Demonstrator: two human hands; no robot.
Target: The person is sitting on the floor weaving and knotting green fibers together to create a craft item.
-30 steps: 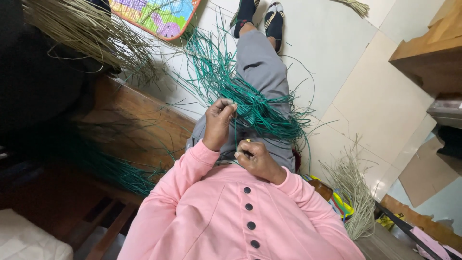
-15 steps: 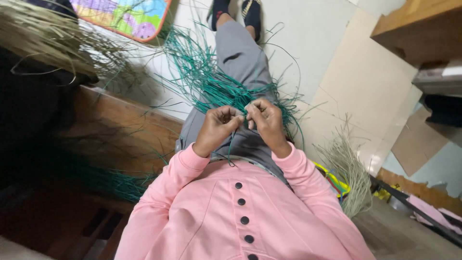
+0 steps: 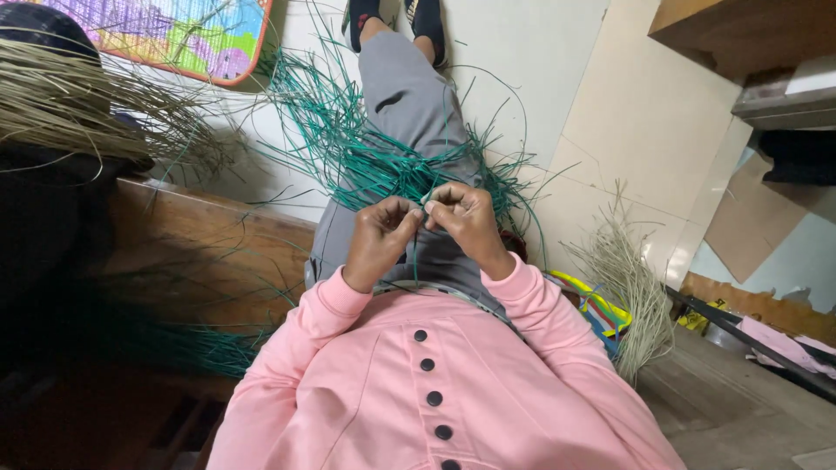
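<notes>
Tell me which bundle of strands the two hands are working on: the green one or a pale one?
The green strands across the lap; both the left hand and right hand pinch them. The pale bundles lie apart, untouched.

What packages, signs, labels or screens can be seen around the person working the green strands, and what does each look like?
Picture mat: top left on the floor, flat, orange-edged, printed in purple, green, yellow and blue patches.
Cardboard sheet: right side, leaning by the pale blue wall, plain brown, flat.
Yellow packet: lower right on the floor, small and crumpled, too small to tell more.
No screens are in view.
</notes>
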